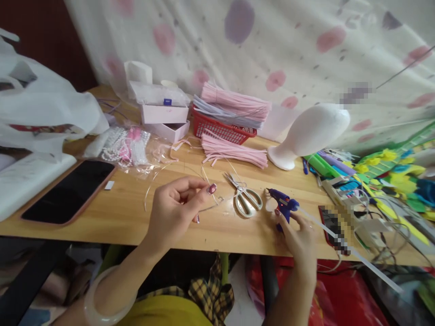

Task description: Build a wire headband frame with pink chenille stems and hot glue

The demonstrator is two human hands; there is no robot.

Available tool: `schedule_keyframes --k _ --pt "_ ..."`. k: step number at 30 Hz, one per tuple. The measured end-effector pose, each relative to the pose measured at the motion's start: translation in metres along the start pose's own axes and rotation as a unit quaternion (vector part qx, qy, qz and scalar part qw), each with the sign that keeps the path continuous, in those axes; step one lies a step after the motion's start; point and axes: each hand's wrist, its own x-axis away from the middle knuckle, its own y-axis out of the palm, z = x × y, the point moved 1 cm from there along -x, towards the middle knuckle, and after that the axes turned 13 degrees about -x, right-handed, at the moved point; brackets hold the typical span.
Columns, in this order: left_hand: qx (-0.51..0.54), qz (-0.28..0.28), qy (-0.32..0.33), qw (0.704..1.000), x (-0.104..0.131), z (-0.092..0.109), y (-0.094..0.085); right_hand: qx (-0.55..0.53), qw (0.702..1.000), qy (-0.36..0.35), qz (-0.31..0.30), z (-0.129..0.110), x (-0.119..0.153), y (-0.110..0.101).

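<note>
A thin wire hoop point(145, 195) shows behind and beside my left hand point(178, 206), whose fingers are pinched together near the middle of the desk. A thin pale strip point(210, 182) rises at the fingertips and seems held there. My right hand point(296, 233) is closed on the handle of a blue glue gun point(284, 202), which has a small red light and a long clear glue stick point(367, 263) sticking out behind. White-handled scissors point(247, 201) lie between the two hands, blades pointing up and left.
Pink pipe cleaners point(234, 151) lie before a red basket point(220, 128). A white foam head point(312, 131) stands behind. To the left are a phone point(70, 192), bagged beads point(127, 147) and white boxes point(165, 113). Cables point(384, 222) and coloured craft pieces crowd the right.
</note>
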Motion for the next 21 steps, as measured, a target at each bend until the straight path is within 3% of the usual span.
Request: schedule_keyframes --k 4,6,8,9,12,14,17,21 --pt "-0.047 -0.041 -0.001 0.998 -0.002 0.008 0.006 -0.044 0.998 0.035 -0.009 -0.009 -0.005 0.018" --pt "-0.069 -0.064 0.004 0.996 -0.005 0.011 0.009 -0.079 0.996 0.046 0.014 -0.018 0.004 0.016" --pt "-0.093 -0.081 0.005 0.992 -0.007 0.014 0.013 -0.186 0.981 0.039 0.036 -0.031 0.020 0.008" --pt "-0.107 -0.090 0.005 0.990 -0.007 0.015 0.015 -0.269 0.961 0.015 0.057 -0.040 0.031 0.003" --pt "-0.146 -0.098 0.011 0.984 -0.008 0.018 0.019 -0.387 0.918 -0.089 -0.015 -0.063 0.065 -0.012" --pt "-0.168 -0.091 0.021 0.981 -0.007 0.019 0.023 -0.380 0.911 -0.137 -0.077 -0.072 0.083 -0.021" --pt "-0.196 -0.079 0.039 0.977 -0.006 0.021 0.028 -0.279 0.926 -0.187 -0.171 -0.074 0.093 -0.030" --pt "-0.220 -0.076 0.061 0.971 -0.006 0.021 0.033 -0.170 0.932 -0.244 -0.209 -0.070 0.089 -0.032"
